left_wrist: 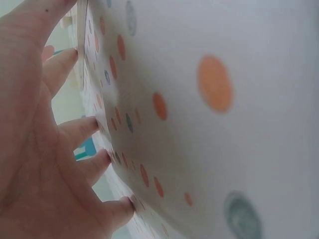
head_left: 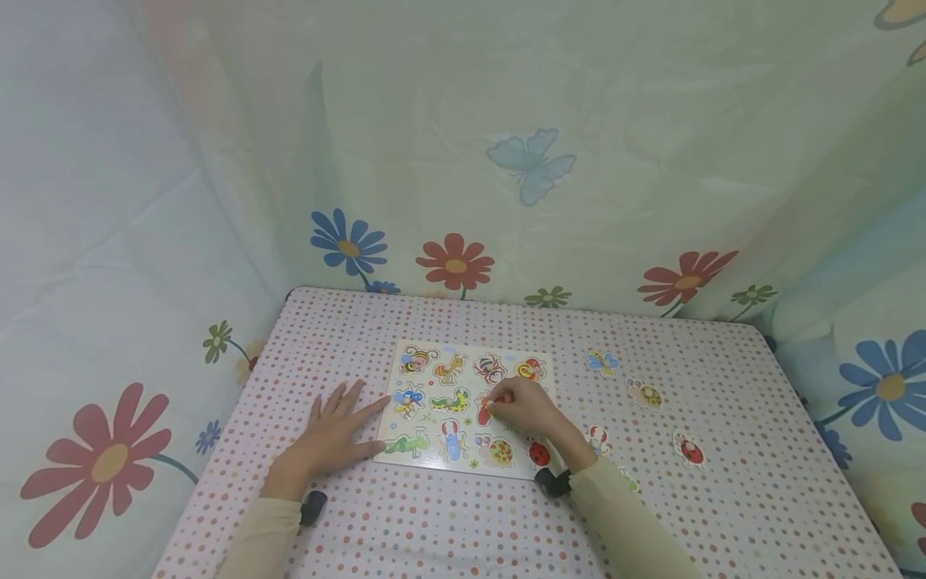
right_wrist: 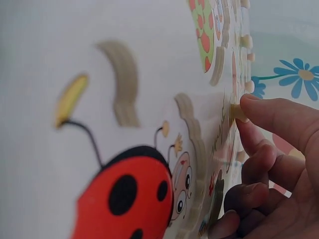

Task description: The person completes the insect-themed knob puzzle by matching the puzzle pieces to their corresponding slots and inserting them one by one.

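A pale puzzle board (head_left: 434,461) printed with bright insects lies on the dotted tablecloth. My right hand (head_left: 531,408) is over its right half, thumb and forefinger pinching the small wooden knob (right_wrist: 238,113) of a red insect piece (head_left: 483,415). That piece lies at its place in the middle row, partly covered by the fingers. Below the right wrist, a red ladybug picture (right_wrist: 134,194) shows on the board. My left hand (head_left: 329,434) rests on the cloth with fingers spread, thumb and forefinger at the board's left edge.
Loose pieces lie right of the board: a blue-winged insect (head_left: 603,363), a spotted yellowish one (head_left: 645,394), a ladybug (head_left: 690,450), a red-and-white beetle (head_left: 598,439) and a green piece (head_left: 628,480) beside the right sleeve. A flowered curtain (head_left: 405,161) hangs behind the table.
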`<state>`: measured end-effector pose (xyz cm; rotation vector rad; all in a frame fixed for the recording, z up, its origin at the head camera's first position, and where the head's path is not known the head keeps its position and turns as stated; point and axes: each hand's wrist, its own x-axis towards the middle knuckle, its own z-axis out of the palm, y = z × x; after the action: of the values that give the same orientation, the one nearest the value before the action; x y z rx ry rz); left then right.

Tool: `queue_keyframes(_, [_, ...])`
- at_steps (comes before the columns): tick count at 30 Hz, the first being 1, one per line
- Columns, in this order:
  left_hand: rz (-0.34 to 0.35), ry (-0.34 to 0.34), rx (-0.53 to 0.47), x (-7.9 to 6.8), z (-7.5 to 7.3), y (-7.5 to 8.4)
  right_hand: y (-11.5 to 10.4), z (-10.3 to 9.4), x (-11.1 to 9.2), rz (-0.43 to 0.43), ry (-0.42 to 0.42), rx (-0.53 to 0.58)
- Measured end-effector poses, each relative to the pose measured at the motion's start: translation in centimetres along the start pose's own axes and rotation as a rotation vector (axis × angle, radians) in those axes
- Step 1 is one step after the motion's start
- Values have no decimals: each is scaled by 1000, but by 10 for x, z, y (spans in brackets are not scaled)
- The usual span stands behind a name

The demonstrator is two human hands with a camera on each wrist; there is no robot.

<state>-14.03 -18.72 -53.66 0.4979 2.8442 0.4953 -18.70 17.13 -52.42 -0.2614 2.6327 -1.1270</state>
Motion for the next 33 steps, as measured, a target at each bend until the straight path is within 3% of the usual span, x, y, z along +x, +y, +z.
queue_keyframes(8, [-5, -2, -6, 0, 0, 1, 1, -3, -4, 16, 24, -6])
queue_keyframes(19, [-9, -11, -7, 0, 0, 1, 13, -33, -24, -68, 172, 8])
queue_keyframes(33, [-16, -14, -12, 0, 0, 2, 44, -62, -48, -5, 277, -2])
